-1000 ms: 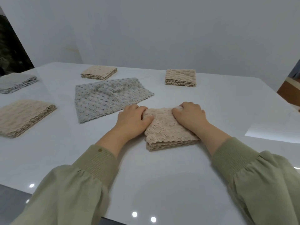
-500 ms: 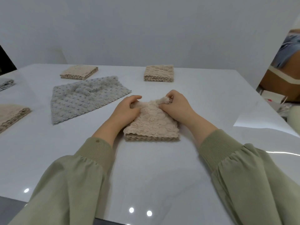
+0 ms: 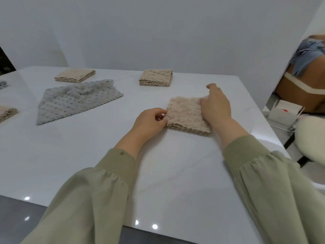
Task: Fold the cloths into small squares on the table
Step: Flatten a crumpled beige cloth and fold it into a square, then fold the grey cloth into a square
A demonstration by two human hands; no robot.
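Note:
A beige textured cloth, folded into a thick square, lies on the white table right of centre. My left hand pinches its left edge with thumb and fingers. My right hand rests on its right side, fingers holding the far right corner. A grey cloth lies unfolded and rumpled to the left. Two folded beige squares sit at the back, one at the left and one in the middle.
Another folded beige cloth and a bit of grey cloth show at the left edge. Beyond the table's right edge are a seated person, a small white box and a cream cushion.
The folded beige cloth has shifted to the right side of the table with both hands on it. My view has turned right, so the left-hand cloths sit nearer the frame's edge.

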